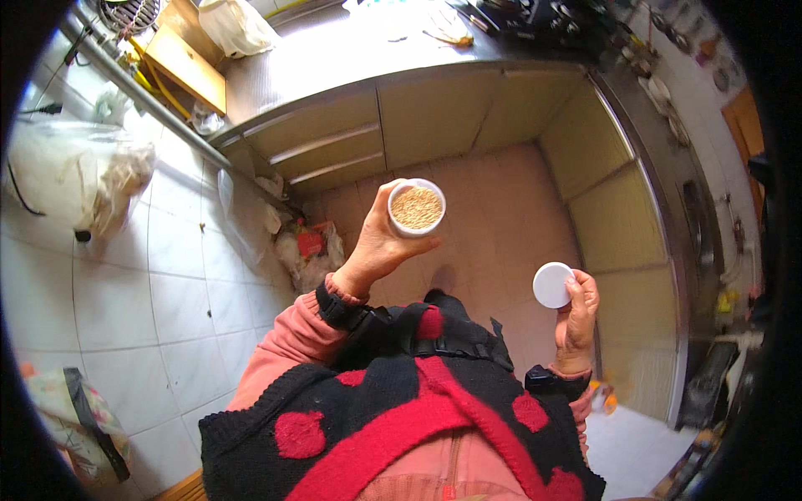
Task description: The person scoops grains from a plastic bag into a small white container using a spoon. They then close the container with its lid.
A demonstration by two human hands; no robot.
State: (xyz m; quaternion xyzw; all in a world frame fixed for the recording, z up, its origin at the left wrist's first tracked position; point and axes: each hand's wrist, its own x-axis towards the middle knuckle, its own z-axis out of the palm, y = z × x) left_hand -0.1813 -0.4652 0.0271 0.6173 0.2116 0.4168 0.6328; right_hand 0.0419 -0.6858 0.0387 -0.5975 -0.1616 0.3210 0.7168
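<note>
My left hand [379,241] is wrapped around a white round tub [418,234], with the thumb on its near side. Pale golden grains [416,208] fill the tub up close to its rim, and its mouth faces up toward me. Off to the right, my right hand [580,316] pinches a flat white round lid [552,285] by its edge, between thumb and fingers. Lid and tub are well apart, both held above the tiled floor [489,219].
A steel-topped counter [301,81] with cabinets runs ahead and turns down the right side. Plastic bags [313,250] lie on the floor by the left wall. A filled clear bag [75,175] hangs on the white-tiled wall [188,313]. A wooden board [188,66] stands at the counter's left end.
</note>
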